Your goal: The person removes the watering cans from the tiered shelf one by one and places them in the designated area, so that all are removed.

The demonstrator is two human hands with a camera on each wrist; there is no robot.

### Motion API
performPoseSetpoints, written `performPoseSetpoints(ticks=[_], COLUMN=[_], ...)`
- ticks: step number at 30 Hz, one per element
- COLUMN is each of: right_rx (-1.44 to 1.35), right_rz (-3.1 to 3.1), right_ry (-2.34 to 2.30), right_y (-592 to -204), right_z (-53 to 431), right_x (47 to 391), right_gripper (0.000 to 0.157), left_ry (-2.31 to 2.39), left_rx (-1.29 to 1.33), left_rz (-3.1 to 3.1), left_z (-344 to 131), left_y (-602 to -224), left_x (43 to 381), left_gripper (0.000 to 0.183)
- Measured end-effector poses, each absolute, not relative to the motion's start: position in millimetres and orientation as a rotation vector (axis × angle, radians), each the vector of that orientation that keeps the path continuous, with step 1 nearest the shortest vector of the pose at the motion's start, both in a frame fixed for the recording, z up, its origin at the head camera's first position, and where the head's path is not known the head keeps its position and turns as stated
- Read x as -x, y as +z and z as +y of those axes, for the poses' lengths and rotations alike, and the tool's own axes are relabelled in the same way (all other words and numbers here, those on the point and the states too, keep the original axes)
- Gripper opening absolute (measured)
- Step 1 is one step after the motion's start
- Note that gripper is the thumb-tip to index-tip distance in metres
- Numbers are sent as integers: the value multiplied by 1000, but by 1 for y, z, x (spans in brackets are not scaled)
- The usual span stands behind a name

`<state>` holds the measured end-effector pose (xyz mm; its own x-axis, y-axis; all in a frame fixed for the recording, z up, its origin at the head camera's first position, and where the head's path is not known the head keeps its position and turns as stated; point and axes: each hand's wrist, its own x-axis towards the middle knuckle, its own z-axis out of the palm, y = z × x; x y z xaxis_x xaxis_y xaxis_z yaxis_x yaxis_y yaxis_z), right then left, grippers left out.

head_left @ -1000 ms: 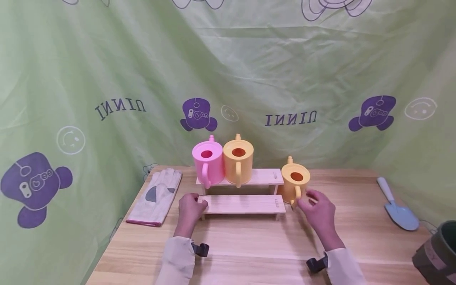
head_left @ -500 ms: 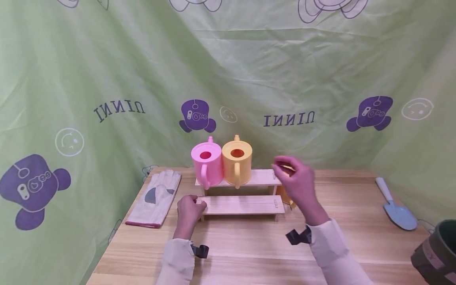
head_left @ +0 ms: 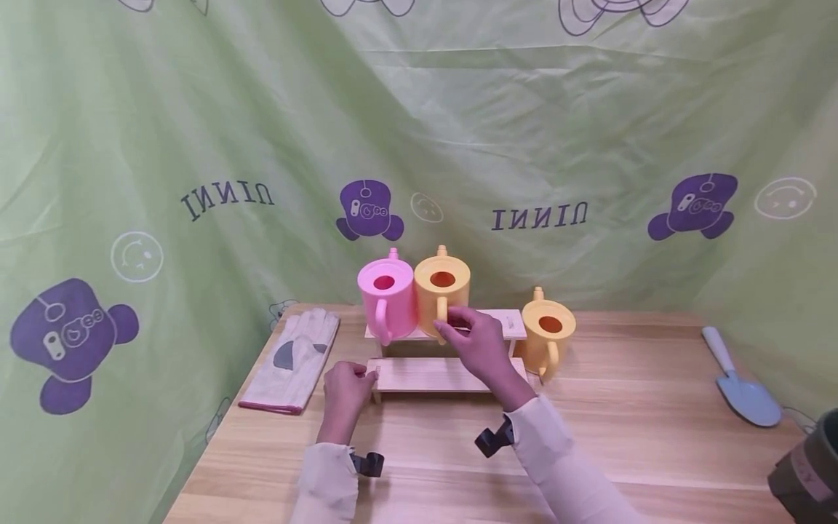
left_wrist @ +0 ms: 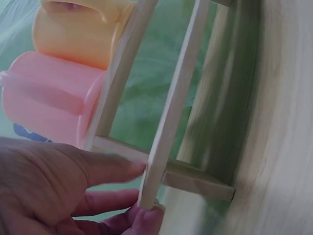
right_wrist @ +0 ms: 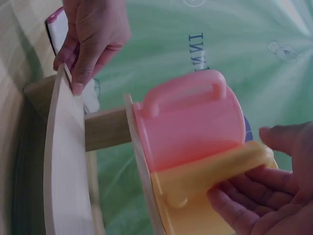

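My left hand [head_left: 347, 393] pinches the left end of the lower board of a two-step wooden shelf [head_left: 425, 375], thumb on top and fingers beneath in the left wrist view. On the upper board a pink watering can [head_left: 396, 309] stands at the left, side by side with a yellow watering can [head_left: 425, 302]. My right hand [head_left: 481, 346] is at the yellow can's handle [right_wrist: 220, 169], thumb on one side and fingers curled on the other. A second yellow watering can [head_left: 540, 349] stands on the table just right of the shelf.
White work gloves [head_left: 291, 364] lie on the table [head_left: 432, 466] left of the shelf. At the right are a blue hand trowel [head_left: 746, 397] and a dark pot [head_left: 808, 466] by the edge. A green printed curtain [head_left: 458, 131] hangs behind.
My right hand has left the second yellow watering can and crossed leftward to the handle of the yellow can on the shelf. The left hand keeps its hold on the shelf.
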<state>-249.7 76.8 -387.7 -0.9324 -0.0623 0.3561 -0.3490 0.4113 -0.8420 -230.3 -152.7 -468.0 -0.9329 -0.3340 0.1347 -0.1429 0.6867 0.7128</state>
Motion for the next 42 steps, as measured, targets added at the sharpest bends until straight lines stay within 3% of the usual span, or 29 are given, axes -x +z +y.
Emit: performPoseSetpoints(ticks=[7, 19, 31, 42], right_rx=[-311, -247, -76, 216], right_rz=[-2445, -2280, -2296, -2227], right_ry=[1453, 1467, 1395, 1251], right_y=[-393, -379, -333, -378], right_z=[66, 81, 188, 276], right_x=[251, 241, 216, 220], right_gripper=[15, 16, 24, 30], left_ry=[-1054, -1049, -1044, -1037], left_rx=[-338, -353, -354, -362], left_rz=[-2656, -2693, -2698, -2703], left_z=[-156, -156, -160, -155], left_y=[-464, -457, -456, -457], left_x=[224, 225, 221, 224], left_gripper=[10, 8, 7, 5])
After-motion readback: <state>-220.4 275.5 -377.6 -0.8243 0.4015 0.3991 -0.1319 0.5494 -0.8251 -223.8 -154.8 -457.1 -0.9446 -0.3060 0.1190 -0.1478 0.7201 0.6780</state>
